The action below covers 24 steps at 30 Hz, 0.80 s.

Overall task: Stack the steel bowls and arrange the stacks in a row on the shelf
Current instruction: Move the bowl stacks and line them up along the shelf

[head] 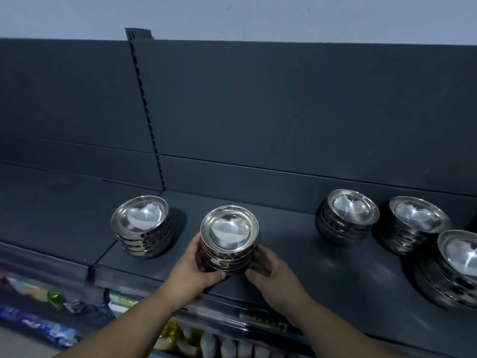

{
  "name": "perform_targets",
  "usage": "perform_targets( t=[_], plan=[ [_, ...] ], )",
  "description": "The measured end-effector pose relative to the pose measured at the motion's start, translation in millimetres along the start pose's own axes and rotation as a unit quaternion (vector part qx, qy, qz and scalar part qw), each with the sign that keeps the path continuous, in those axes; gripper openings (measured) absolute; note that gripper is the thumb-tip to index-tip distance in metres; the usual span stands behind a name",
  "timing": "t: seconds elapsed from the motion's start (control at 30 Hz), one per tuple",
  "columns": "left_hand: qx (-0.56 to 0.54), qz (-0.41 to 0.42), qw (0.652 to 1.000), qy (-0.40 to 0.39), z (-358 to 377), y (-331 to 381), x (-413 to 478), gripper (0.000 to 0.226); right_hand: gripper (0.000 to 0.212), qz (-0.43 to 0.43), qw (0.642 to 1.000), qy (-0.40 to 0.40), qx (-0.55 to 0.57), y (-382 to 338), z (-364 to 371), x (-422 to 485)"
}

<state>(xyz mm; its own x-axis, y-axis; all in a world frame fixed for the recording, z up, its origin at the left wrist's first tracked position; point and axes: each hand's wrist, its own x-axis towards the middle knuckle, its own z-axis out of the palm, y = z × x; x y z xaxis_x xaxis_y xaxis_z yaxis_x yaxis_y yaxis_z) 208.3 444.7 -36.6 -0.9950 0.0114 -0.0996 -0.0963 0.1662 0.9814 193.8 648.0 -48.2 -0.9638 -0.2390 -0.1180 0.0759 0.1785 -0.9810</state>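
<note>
five bowl stacks (pixel 346 218) on a dark shelf (pixel 296 254), pale wall (pixel 258 16) above; left hand (pixel 196 270) and right hand (pixel 276 275) fingers (pixel 254 274) grasp one stack (pixel 227 244).

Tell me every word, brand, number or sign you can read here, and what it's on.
Nothing here can be read.
Shelf-edge labels: green and yellow print, too blurred to read.
Packets on the lower shelf: coloured print, too blurred to read.
On the held stack of steel bowls, the other stacks and the dark shelf: no markings show.
</note>
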Motion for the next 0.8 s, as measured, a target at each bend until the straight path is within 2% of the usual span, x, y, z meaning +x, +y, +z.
perform_targets(
  t=[0.23, 0.37, 0.57, 0.7, 0.8],
  plan=[
    [0.005, 0.0, 1.0, -0.016, -39, -14, 6, 0.099, 0.053, 0.011, 1.0, 0.025, -0.012, -5, 43, 3],
    [0.035, 0.008, 0.998, -0.048, -51, -13, 8, 0.103, 0.054, 0.015, 0.997, 0.067, -0.022, -9, 54, -1],
    [0.124, 0.042, 0.991, -0.033, -53, 0, 13, 0.114, 0.076, -0.009, 0.986, 0.114, -0.119, -23, 51, 0],
    [0.167, 0.103, 0.98, -0.01, -52, 12, 14, 0.083, 0.085, -0.028, 0.982, 0.108, -0.153, -28, 52, 7],
    [0.175, 0.111, 0.978, 0.002, -53, 11, 15, 0.081, 0.079, -0.039, 0.98, 0.12, -0.151, -28, 54, 10]
  ],
)
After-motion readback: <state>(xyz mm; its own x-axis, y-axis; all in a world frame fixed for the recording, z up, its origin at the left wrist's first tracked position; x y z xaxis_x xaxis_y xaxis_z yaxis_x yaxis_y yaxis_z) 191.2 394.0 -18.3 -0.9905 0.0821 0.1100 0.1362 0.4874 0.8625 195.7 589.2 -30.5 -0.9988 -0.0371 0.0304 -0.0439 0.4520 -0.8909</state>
